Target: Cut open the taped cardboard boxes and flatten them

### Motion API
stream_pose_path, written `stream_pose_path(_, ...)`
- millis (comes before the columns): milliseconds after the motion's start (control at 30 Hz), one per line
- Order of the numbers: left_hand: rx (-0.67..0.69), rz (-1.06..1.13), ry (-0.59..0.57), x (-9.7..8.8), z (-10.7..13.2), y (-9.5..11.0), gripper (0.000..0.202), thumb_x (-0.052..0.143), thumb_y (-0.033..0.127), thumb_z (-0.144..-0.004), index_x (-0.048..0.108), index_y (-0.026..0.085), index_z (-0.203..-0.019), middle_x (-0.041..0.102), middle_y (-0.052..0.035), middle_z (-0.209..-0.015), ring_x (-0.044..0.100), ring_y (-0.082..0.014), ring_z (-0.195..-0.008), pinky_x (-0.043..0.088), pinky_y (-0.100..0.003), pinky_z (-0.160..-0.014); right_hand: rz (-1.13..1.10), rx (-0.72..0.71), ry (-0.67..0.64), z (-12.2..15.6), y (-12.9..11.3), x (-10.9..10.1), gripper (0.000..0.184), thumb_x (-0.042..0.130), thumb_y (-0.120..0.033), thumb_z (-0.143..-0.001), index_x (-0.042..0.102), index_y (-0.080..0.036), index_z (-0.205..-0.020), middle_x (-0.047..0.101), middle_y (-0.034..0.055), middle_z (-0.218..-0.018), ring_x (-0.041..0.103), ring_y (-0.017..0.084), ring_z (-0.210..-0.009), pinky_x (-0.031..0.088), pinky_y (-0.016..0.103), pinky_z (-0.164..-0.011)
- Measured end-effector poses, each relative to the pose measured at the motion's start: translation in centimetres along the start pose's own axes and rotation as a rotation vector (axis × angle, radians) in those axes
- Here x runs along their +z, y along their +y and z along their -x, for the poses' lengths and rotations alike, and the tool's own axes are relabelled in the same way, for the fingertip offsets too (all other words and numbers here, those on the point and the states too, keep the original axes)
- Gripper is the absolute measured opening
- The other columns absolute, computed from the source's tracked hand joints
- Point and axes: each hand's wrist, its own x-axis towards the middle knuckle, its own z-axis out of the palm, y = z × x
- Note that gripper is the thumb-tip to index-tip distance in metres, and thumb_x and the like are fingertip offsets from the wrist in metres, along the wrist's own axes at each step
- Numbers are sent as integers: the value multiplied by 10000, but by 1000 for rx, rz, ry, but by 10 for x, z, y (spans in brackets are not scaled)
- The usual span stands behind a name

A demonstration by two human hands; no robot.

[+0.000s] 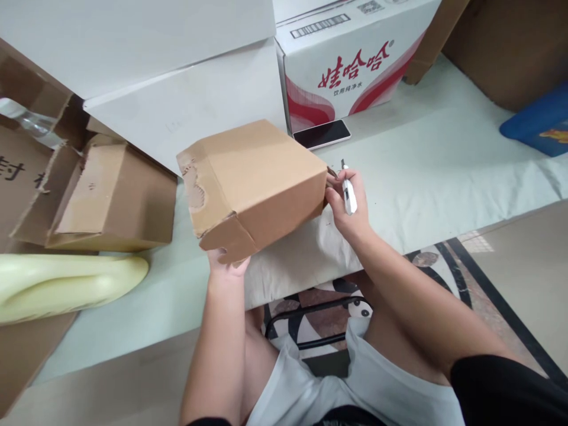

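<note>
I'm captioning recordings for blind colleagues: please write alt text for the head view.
A person's left hand supports a brown cardboard box at its near-left corner, while the right hand, holding a white utility knife, is at its right end. Behind the box, a phone lies before a white carton with red lettering.

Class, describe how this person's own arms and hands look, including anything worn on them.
The left hand and right hand wear no gloves, though part of the left is hidden. No watch or bracelet shows. A black sleeve shows on the right arm; only a black edge of the left sleeve is visible.
</note>
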Motion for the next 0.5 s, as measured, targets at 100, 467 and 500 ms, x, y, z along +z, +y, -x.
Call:
stream_pose_path(100, -17, -55, 10, -3, -1, -1, 362, 650, 605, -856, 739, 286, -1002, 769, -30, -842, 698, -275, -1008, 594, -398, -852, 44, -23, 21, 1, -1, -2, 465, 574, -707, -866, 414, -292, -1000, 578, -12, -810, 608, 189, -749, 504, 349, -655)
stream_pose_path(467, -32, 38, 3, 0, -1, -2, 285, 771, 500, -765, 722, 231, -847, 764, -10, -815, 679, -198, -850, 591, -320, -784, -54, 84, -2, 3, -5, 1, 357, 618, -574, -826, 438, -276, -907, 448, -46, -707, 414, 125, -564, 379, 273, -484)
stream_pose_path(500, -34, 33, 2, 1, 0, -1, 298, 759, 514, -781, 730, 230, -864, 766, -17, -818, 681, -202, -847, 592, -321, -776, -64, 83, -1, 3, -4, 1, 326, 615, -536, -825, 438, -276, -909, 445, -48, -706, 411, 124, -563, 377, 270, -484)
